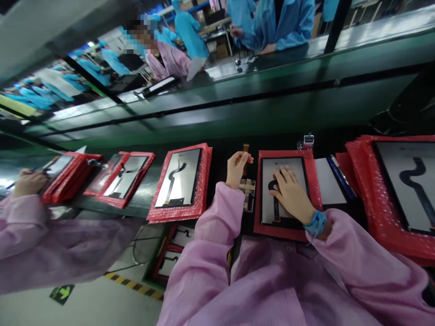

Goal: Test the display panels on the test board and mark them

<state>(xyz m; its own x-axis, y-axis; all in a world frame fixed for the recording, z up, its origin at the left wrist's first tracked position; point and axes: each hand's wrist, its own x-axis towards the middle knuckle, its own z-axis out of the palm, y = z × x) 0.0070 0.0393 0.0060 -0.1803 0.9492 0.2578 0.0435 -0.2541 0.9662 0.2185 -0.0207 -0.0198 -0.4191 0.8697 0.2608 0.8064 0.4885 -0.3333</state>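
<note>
My left hand (237, 166) pinches a small brownish flex cable (245, 147), whose top end sticks up above the fingertips. Below it, several small flat strips (249, 192) lie on the dark bench. My right hand (291, 194) rests flat with fingers spread on a grey display panel (268, 206), holding nothing. A black curved ribbon (276, 208) crosses this panel, partly hidden under my fingers. Red bubble wrap (314, 174) lies beneath the panel. To the left, another panel with a curved black ribbon (171, 181) tops a stack of red bubble wrap (204, 181).
At right stands a tall bubble-wrapped panel stack (370, 190). White paper (328, 181) and a blue pen (341, 176) lie before it. A small clear-and-metal object (308, 141) sits behind my panel. A co-worker's hand (30, 182) is at far left, beside more stacks (73, 176).
</note>
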